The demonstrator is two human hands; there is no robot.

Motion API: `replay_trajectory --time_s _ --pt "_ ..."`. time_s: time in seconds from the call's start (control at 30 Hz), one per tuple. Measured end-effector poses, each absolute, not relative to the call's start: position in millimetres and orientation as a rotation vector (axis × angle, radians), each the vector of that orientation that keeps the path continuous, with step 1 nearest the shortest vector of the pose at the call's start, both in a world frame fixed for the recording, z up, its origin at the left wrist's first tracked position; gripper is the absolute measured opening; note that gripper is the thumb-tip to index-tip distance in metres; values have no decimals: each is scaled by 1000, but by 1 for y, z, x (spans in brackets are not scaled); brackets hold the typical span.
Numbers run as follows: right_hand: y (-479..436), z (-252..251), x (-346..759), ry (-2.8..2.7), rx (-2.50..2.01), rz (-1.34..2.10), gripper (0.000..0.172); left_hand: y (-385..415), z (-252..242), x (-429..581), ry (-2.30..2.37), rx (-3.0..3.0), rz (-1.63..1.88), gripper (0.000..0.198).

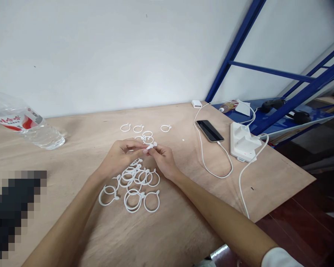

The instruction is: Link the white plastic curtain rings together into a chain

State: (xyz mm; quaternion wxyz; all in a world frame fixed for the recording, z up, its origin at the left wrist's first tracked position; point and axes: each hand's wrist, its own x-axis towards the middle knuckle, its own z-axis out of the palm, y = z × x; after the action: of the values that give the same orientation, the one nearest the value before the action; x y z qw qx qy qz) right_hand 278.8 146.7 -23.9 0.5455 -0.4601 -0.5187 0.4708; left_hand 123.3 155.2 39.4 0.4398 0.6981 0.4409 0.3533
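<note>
Above the table, my left hand (122, 155) and my right hand (163, 159) meet, fingertips pinched together on a white plastic curtain ring (151, 146). Its small tab end shows between the fingers, while most of its loop is hidden by my left hand. Just in front of my hands lies a loose pile of white curtain rings (139, 176), several overlapping. Beyond the fingers are more rings (148, 136), partly behind my left hand, and a few separate ones, including a ring (166, 128) to the right.
A clear water bottle (30, 124) lies tilted at the left. To the right are a phone (210, 131) on a white cable, a power strip (243, 142) with plugs and a small white charger (196, 104). Blue metal framing (231, 55) stands beyond the wooden table (167, 230).
</note>
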Motion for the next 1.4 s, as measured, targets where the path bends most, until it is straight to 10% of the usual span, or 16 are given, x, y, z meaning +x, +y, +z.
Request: replay_trajectory --time_s 0.27,1.4 --pt "142 -23 278 -1405 -958 1226 24 150 32 128 1027 1721 735 60" --pt "146 -23 279 -1044 -990 1218 19 150 29 132 1344 2326 698 30"
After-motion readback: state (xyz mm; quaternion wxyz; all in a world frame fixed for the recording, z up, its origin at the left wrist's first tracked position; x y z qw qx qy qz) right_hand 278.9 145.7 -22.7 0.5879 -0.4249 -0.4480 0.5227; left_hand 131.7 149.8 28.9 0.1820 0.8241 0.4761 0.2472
